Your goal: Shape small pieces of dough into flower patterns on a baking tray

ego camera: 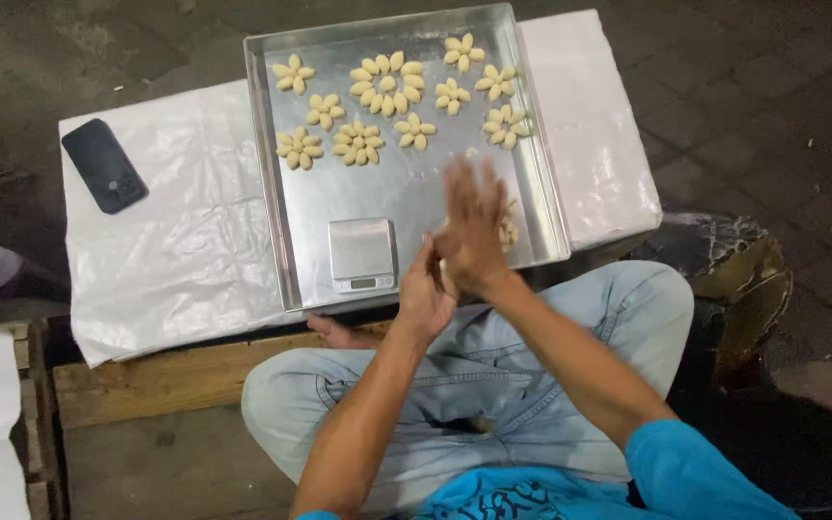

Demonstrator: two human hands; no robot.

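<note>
Dough, a small pale piece of it, seems to be pressed between my two palms, though I cannot see it clearly because the hands are covering it. My right hand is lying flat and blurred over my left hand, palms together in a closed grip above the near edge of the metal tray. I am judging the piece to be soft, light and easily squashed, so it wants gentle, even pressure from the flat of the palms, not the fingertips. Just beside my right hand one flower-shaped dough piece is peeking out on the tray. A small digital scale is sitting to the left, more dough flowers are lining the far end, and a dark phone is resting on the white-covered table.
</note>
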